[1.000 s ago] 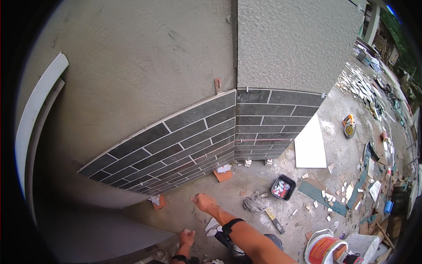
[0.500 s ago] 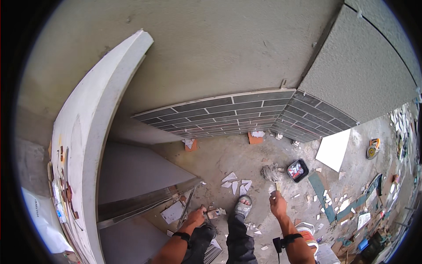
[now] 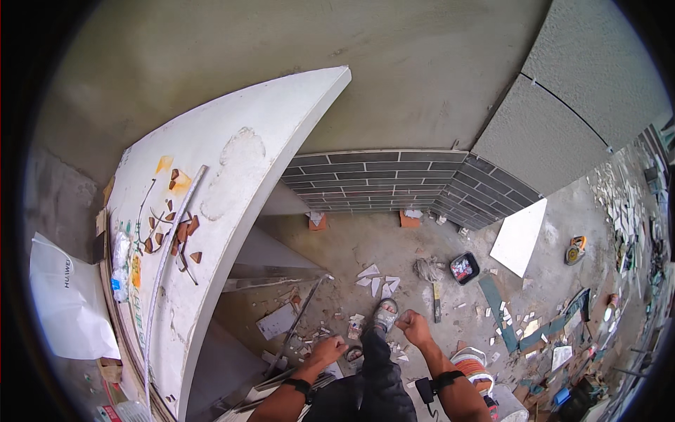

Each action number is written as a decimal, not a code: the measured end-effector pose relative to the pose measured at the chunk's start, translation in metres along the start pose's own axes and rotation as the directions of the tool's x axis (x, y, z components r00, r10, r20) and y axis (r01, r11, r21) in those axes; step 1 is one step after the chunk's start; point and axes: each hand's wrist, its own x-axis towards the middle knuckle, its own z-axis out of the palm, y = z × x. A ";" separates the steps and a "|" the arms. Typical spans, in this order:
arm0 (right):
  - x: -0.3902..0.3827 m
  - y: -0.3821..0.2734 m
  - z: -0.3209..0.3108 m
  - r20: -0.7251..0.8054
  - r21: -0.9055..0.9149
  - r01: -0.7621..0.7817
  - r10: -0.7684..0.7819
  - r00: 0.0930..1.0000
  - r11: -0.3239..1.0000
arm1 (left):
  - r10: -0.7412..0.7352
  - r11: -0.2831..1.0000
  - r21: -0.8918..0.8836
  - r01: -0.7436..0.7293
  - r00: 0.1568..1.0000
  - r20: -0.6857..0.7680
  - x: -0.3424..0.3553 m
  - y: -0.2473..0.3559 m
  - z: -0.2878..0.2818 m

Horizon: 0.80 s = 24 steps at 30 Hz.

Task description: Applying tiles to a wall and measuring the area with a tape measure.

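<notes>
My left hand (image 3: 329,349) is curled closed over the floor beside my foot, and I see nothing in it. To its right my right hand (image 3: 413,328) is also closed, fingers bent in, with nothing showing between them. A long narrow yellow-and-black tool (image 3: 436,302) lies on the floor just beyond the right hand. Past it are a crumpled grey rag (image 3: 427,269) and a black tub (image 3: 464,268) holding small pieces. White tile offcuts (image 3: 377,281) lie ahead of my sandalled foot (image 3: 385,314).
At left stands a large white slab (image 3: 235,165) bearing brown shards (image 3: 184,231) and a long thin strip (image 3: 172,239). Dark brick-pattern tiles (image 3: 380,176) line the low wall. A white panel (image 3: 519,238), a red-and-white bucket (image 3: 474,369) and scattered debris are at right.
My view has swung left, showing more of the slab's top. The right hand has come off the tool, which now lies on the floor, and moved nearer the left hand.
</notes>
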 end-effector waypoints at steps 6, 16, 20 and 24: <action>-0.046 -0.006 0.035 -0.018 0.004 -0.074 0.074 0.997 0.997 | 0.462 0.871 0.163 -0.463 0.665 -0.586 -0.147 0.090 -0.103; -0.176 -0.006 0.096 0.174 -0.084 -0.091 0.104 0.979 0.992 | 0.561 0.824 0.567 0.023 0.116 -0.820 -0.314 0.052 -0.225; -0.197 0.015 0.108 0.140 0.018 -0.070 0.067 0.988 0.997 | 0.541 0.810 0.573 0.127 0.217 -0.813 -0.301 0.041 -0.233; -0.220 0.043 0.110 0.032 -0.167 -0.109 0.116 0.993 0.980 | 0.550 0.803 0.584 0.118 0.232 -0.803 -0.293 0.049 -0.232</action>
